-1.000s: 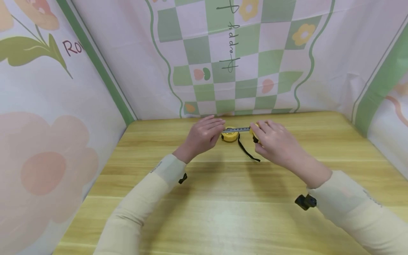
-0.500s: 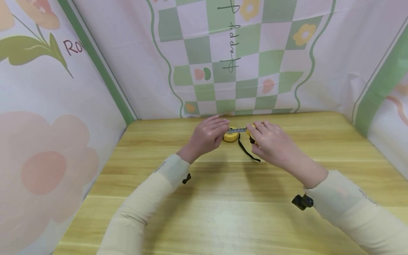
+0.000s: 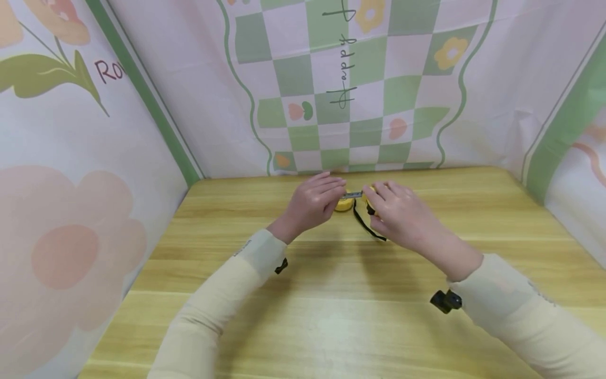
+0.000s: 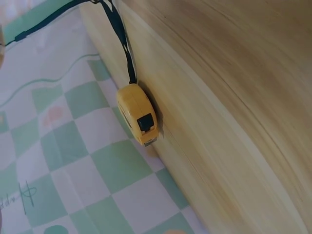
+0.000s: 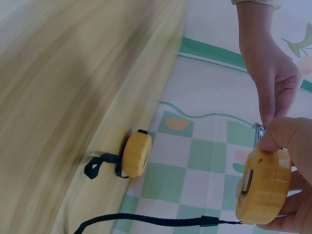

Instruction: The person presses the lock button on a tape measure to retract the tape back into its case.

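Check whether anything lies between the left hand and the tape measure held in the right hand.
Nothing visible does. The left hand pinches the short blade drawn from the held tape measure in the right hand. A second tape measure rests below on the table.

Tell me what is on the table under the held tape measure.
Under the held tape measure in the right hand, a second yellow tape measure stands on the wooden table. The hands hide the rest.
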The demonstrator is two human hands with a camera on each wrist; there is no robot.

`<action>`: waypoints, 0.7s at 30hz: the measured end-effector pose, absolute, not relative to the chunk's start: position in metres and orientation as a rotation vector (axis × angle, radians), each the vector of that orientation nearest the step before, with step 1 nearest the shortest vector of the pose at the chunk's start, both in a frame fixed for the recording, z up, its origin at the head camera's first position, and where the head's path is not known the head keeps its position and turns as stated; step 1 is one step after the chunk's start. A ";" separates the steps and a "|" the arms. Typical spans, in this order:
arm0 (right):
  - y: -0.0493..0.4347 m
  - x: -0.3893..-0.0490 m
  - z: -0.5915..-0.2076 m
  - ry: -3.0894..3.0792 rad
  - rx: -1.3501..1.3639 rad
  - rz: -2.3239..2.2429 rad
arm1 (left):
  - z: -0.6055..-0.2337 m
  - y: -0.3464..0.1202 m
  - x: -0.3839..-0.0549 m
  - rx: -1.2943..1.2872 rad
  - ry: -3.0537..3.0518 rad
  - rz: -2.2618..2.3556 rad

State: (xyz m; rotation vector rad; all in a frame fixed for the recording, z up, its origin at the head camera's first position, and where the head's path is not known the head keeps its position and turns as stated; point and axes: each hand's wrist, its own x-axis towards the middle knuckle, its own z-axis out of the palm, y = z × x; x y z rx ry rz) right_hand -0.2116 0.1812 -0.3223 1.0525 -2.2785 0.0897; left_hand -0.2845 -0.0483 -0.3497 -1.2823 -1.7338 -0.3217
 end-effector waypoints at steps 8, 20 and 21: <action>0.178 -0.211 -0.323 -2.282 1.051 0.090 | -0.350 -0.046 -0.284 -1.291 -1.733 -0.332; 0.173 -0.211 -0.322 -2.330 1.046 0.087 | -0.352 -0.045 -0.283 -1.294 -1.747 -0.338; 0.172 -0.210 -0.322 -2.332 1.047 0.086 | -0.352 -0.045 -0.284 -1.293 -1.744 -0.339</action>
